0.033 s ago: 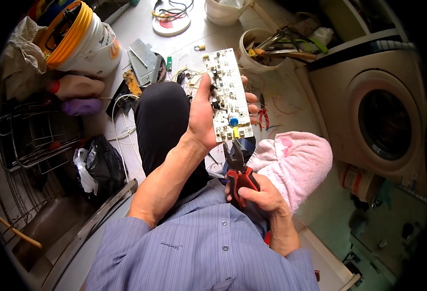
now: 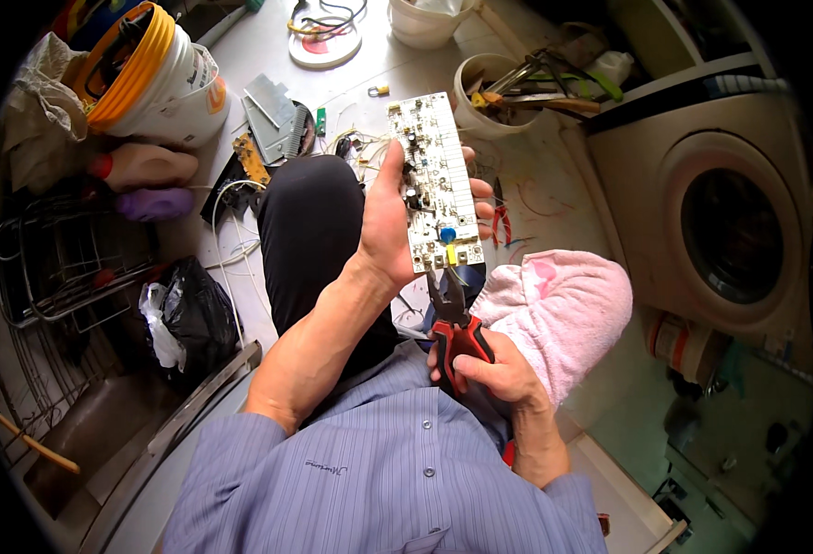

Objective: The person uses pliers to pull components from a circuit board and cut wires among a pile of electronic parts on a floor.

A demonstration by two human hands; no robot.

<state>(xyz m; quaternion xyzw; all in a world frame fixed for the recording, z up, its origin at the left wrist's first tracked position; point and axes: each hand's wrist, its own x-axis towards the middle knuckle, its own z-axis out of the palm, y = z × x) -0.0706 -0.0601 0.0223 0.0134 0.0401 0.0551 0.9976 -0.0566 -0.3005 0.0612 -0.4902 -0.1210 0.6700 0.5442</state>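
Nothing has shifted between the 2 frames: they show the same instant, so hands, board and pliers lie exactly as they did, and the nip at the board's lower edge reads as in hand, not finished.

Left hand (image 2: 390,226) grips the long white circuit board (image 2: 436,180) by its edges, thumb on the near side and fingertips curled round the far side, holding it upright above the dark trouser knee (image 2: 309,226). Right hand (image 2: 494,369) is wrapped tight round the red-and-black handles of the pliers (image 2: 453,319). Their jaws point up and meet the board's lower end, just beneath a blue component (image 2: 447,234); whether they pinch a lead or wire there I cannot tell.

Just right of the pliers lies a pink towel (image 2: 559,309), with a washing machine (image 2: 730,231) beyond it. On the floor past the board sits a tub of tools (image 2: 499,88).
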